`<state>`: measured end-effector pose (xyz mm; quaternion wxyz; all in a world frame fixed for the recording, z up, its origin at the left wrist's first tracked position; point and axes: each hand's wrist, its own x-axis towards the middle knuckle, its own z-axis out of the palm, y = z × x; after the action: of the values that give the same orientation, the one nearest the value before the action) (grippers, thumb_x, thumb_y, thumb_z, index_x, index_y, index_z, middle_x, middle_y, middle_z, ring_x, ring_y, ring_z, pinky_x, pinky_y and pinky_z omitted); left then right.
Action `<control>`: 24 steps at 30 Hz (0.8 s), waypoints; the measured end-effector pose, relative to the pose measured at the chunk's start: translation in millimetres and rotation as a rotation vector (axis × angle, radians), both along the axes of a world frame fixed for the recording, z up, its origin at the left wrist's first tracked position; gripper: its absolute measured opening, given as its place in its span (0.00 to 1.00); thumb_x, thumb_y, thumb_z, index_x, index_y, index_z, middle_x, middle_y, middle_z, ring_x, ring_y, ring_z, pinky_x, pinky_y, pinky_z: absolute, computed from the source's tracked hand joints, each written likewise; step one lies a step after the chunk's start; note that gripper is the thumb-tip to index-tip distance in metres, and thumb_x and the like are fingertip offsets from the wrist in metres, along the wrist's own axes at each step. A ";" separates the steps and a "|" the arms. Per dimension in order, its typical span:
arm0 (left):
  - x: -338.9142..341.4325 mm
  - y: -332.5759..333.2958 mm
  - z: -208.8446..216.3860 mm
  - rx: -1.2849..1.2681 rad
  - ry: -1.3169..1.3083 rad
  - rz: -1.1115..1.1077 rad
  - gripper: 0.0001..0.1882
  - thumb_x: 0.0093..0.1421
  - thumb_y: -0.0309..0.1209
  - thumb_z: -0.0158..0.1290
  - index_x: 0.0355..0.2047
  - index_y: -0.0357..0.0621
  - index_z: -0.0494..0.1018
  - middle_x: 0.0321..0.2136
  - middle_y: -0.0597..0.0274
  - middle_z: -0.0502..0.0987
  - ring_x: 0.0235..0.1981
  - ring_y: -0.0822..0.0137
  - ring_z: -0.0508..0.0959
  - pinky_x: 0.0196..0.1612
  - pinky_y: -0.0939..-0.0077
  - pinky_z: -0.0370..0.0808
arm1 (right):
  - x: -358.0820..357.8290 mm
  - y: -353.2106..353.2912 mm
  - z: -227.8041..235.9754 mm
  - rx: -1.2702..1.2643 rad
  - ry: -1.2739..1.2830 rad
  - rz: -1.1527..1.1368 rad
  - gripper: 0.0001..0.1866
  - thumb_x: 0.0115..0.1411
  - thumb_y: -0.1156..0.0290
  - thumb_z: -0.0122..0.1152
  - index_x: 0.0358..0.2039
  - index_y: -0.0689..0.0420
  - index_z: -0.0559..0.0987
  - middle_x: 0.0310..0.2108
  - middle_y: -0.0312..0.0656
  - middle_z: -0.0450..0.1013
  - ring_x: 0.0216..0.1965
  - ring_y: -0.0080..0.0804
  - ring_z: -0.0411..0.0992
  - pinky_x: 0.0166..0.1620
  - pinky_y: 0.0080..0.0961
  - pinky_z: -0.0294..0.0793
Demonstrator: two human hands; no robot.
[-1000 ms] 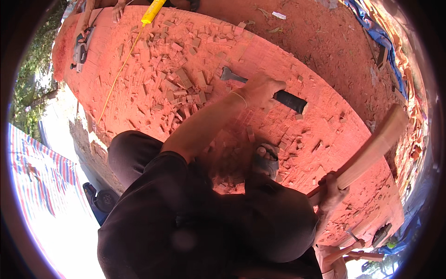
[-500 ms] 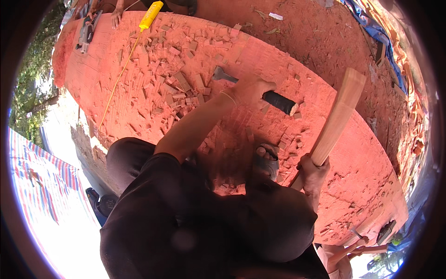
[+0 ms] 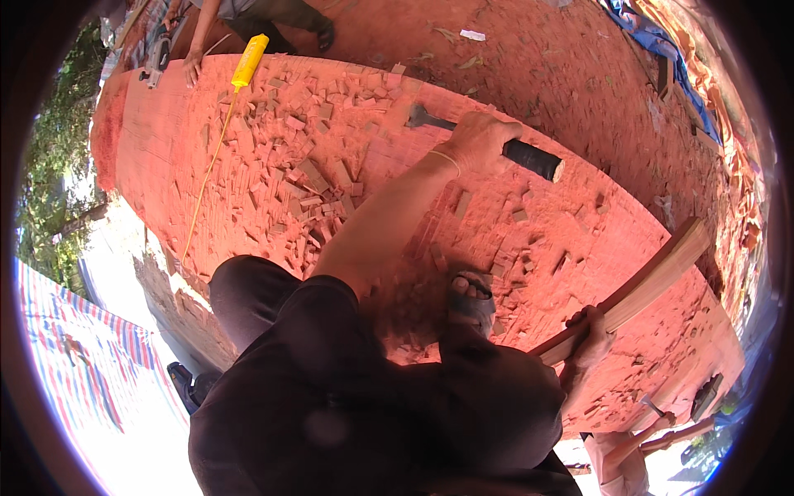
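Note:
My left hand (image 3: pixel 480 140) is closed round a chisel. The tool's black-wrapped handle (image 3: pixel 533 159) sticks out to the right, and its flat metal blade (image 3: pixel 426 117) points left, close over the far part of a large red wooden slab (image 3: pixel 579 240). Lower right, my right hand (image 3: pixel 591 337) grips a long wooden bat (image 3: pixel 662 269), which slants up and away to the right. Several loose wood chips (image 3: pixel 310 175) lie left of my left forearm. Whether the blade touches the slab, I cannot tell.
My sandalled foot (image 3: pixel 471 296) rests on the slab. At the far left lie a yellow power strip (image 3: pixel 251 59) with its cord and a grey power tool (image 3: pixel 155 64), beside another person's hand (image 3: pixel 193 68). Another person holds a hammer (image 3: pixel 653 405) at the lower right.
My left hand has carried the chisel rightward and farther toward the slab's far edge. The bat in my right hand has swung down from steep to a lower slant. The view has shifted somewhat.

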<state>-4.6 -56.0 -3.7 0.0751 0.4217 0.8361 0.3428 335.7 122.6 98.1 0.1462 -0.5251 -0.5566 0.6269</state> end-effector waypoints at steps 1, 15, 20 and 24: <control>3.1 5.8 6.9 -0.020 -0.010 0.020 0.12 0.43 0.33 0.63 0.30 0.46 0.78 0.21 0.56 0.79 0.27 0.51 0.82 0.32 0.56 0.76 | 1.9 -0.6 -1.1 0.002 -0.050 -0.053 0.07 0.54 0.72 0.62 0.28 0.62 0.75 0.17 0.43 0.71 0.17 0.31 0.70 0.24 0.26 0.72; -5.4 13.7 3.7 0.082 -0.055 0.043 0.08 0.46 0.31 0.60 0.27 0.44 0.77 0.20 0.52 0.77 0.27 0.46 0.81 0.32 0.54 0.76 | -28.5 4.7 -9.0 -0.045 -0.027 -0.011 0.08 0.55 0.71 0.63 0.26 0.62 0.77 0.18 0.42 0.71 0.18 0.31 0.70 0.25 0.26 0.71; -3.3 6.7 -10.7 0.053 -0.088 0.020 0.08 0.46 0.31 0.60 0.27 0.46 0.77 0.21 0.51 0.78 0.28 0.46 0.80 0.31 0.54 0.75 | -20.6 5.4 -16.3 -0.017 -0.040 0.054 0.08 0.56 0.70 0.63 0.27 0.62 0.77 0.18 0.42 0.72 0.17 0.30 0.69 0.24 0.26 0.71; -4.6 -2.0 -8.9 0.101 -0.094 0.003 0.07 0.46 0.30 0.60 0.27 0.45 0.76 0.21 0.52 0.77 0.27 0.46 0.80 0.29 0.54 0.74 | -29.7 49.7 24.8 0.125 0.182 0.019 0.12 0.58 0.66 0.62 0.33 0.64 0.78 0.24 0.41 0.72 0.29 0.30 0.72 0.38 0.28 0.72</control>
<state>-9.2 -58.0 -12.6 0.0925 0.4073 0.8139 0.4039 306.0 172.3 122.9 0.2226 -0.4506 -0.5842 0.6373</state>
